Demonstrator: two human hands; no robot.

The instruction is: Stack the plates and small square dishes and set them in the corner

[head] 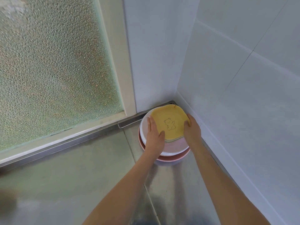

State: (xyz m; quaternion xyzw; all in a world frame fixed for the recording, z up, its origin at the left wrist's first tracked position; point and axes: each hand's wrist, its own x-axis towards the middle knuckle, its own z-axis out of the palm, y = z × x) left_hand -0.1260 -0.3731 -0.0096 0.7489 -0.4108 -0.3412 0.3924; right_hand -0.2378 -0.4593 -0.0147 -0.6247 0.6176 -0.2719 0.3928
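Final step judged in hand: stack of plates (151,127), yellow square dishes (168,122) on top, seated in wall corner, centre-right of frame. Left hand (154,135) laid flat, fingers straight & together; right hand (191,129) curled on dishes' edge. Next: stack to be released w/o shifting.

Both hands (154,133) (191,127) flank yellow dish (168,120) atop plates (175,146), corner.

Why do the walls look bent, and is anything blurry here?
Head view: the wide lens bows the window frame and tile lines; the lower left corner smears into blur; the yellow dish and both hands, left and right, stay sharp; soft daylight, faint shadows.
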